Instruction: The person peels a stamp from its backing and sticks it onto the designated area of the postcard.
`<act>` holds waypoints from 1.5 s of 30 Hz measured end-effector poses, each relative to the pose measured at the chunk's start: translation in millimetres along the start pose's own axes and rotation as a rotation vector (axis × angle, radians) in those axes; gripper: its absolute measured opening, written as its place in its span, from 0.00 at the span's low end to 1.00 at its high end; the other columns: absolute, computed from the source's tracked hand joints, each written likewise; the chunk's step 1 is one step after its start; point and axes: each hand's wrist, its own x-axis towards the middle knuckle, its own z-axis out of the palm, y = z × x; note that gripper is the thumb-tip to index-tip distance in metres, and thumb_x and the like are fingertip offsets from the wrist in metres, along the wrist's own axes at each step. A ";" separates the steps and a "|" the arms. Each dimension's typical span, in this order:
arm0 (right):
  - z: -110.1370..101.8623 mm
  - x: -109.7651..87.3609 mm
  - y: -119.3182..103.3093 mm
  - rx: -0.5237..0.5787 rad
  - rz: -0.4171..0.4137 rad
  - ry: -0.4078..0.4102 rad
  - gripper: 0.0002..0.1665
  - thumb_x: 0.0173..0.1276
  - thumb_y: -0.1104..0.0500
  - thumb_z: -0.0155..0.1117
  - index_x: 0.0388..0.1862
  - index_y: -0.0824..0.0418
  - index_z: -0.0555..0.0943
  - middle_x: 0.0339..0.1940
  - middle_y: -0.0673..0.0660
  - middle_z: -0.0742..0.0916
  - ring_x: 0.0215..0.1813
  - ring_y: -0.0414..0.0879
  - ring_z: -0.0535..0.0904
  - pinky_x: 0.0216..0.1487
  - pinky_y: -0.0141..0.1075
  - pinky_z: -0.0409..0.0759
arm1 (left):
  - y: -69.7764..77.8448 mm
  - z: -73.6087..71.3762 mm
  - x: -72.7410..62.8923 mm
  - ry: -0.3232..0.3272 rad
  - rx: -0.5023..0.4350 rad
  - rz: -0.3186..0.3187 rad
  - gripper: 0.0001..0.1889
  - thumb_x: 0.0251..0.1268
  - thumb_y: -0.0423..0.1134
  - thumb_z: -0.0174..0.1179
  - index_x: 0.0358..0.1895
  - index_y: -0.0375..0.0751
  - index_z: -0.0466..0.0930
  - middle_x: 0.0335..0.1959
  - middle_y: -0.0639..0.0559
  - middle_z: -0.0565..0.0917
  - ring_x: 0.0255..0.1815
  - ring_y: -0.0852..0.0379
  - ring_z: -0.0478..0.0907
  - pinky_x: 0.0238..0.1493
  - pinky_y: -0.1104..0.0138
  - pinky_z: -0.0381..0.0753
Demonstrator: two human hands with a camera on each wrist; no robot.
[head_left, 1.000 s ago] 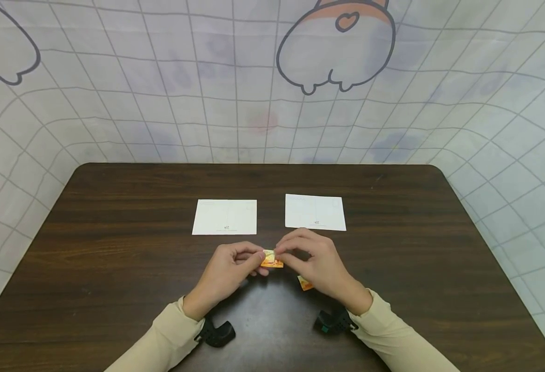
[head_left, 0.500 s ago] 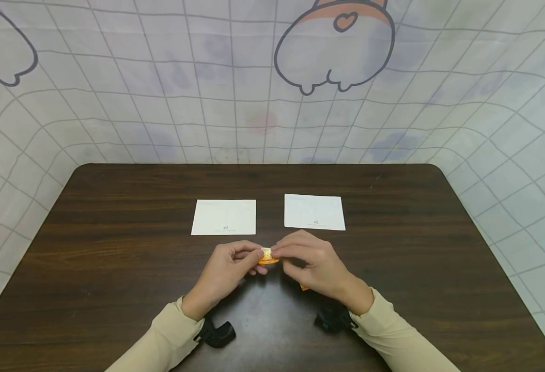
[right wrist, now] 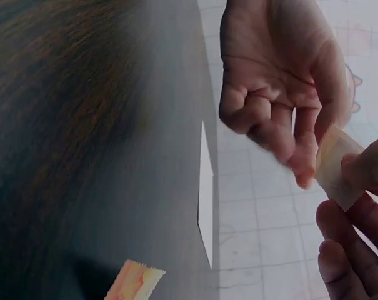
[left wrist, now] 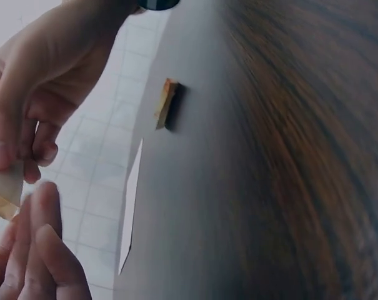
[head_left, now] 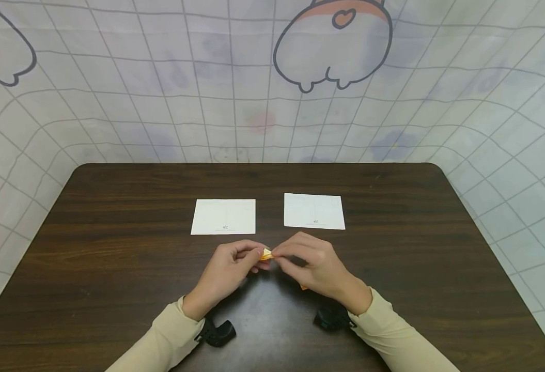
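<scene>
Head view: we had one white card [head_left: 224, 217] flat on the counter [head_left: 91, 248], just left of centre. Below it in the frame, our left hand [head_left: 226, 271] pinched the left end of the small yellow-orange packet [head_left: 266, 254], which sat raised off the counter, mid-frame, a bit below centre. Our right hand [head_left: 311, 261] pinched its right end, so both hands gripped the same piece. Second packet [head_left: 304, 288] lay on the counter, mostly hidden by the right hand; we saw its zigzag edge in right wrist view, bottom of frame. Another white card [head_left: 314, 211] lay right of centre, just above the right hand.
</scene>
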 end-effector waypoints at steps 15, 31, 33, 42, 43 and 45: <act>-3.9 1.3 -6.5 0.155 0.296 -0.019 0.08 0.67 0.66 0.73 0.42 0.55 0.91 0.34 0.50 0.93 0.31 0.34 0.84 0.33 0.31 0.85 | 4.5 2.7 -6.7 0.070 0.129 0.201 0.09 0.76 0.45 0.62 0.51 0.50 0.88 0.45 0.52 0.91 0.41 0.53 0.89 0.45 0.68 0.86; -4.8 2.8 -13.2 0.217 0.530 -0.020 0.08 0.69 0.62 0.72 0.46 0.57 0.90 0.39 0.51 0.92 0.35 0.35 0.84 0.38 0.33 0.88 | 0.4 4.6 -5.9 0.091 0.104 0.161 0.08 0.75 0.43 0.63 0.44 0.47 0.90 0.31 0.50 0.93 0.30 0.54 0.87 0.27 0.72 0.78; -5.4 3.0 -12.8 0.159 0.489 0.016 0.09 0.66 0.63 0.74 0.45 0.57 0.90 0.37 0.49 0.91 0.35 0.35 0.83 0.38 0.31 0.86 | 0.2 4.8 -5.5 0.090 0.088 0.137 0.08 0.76 0.43 0.62 0.44 0.46 0.90 0.30 0.49 0.93 0.28 0.51 0.87 0.23 0.72 0.74; 0.1 4.5 -15.1 0.056 0.197 0.018 0.08 0.61 0.67 0.76 0.37 0.56 0.89 0.33 0.49 0.89 0.35 0.39 0.84 0.37 0.29 0.85 | -2.1 6.8 -3.0 0.105 0.119 0.127 0.10 0.76 0.42 0.62 0.45 0.43 0.91 0.29 0.51 0.93 0.27 0.62 0.83 0.27 0.73 0.78; 1.6 4.4 -15.5 0.041 0.171 0.013 0.09 0.61 0.68 0.77 0.36 0.56 0.89 0.34 0.50 0.89 0.36 0.39 0.85 0.38 0.28 0.86 | -2.3 7.1 -2.6 0.104 0.118 0.119 0.10 0.76 0.42 0.61 0.45 0.42 0.91 0.29 0.49 0.93 0.27 0.63 0.83 0.29 0.73 0.80; 3.9 4.0 -15.4 0.005 0.143 0.006 0.09 0.59 0.68 0.79 0.36 0.57 0.89 0.34 0.50 0.89 0.37 0.39 0.86 0.40 0.27 0.86 | -2.6 7.5 -2.0 0.096 0.112 0.108 0.11 0.77 0.42 0.61 0.45 0.40 0.90 0.31 0.48 0.93 0.28 0.64 0.84 0.32 0.73 0.82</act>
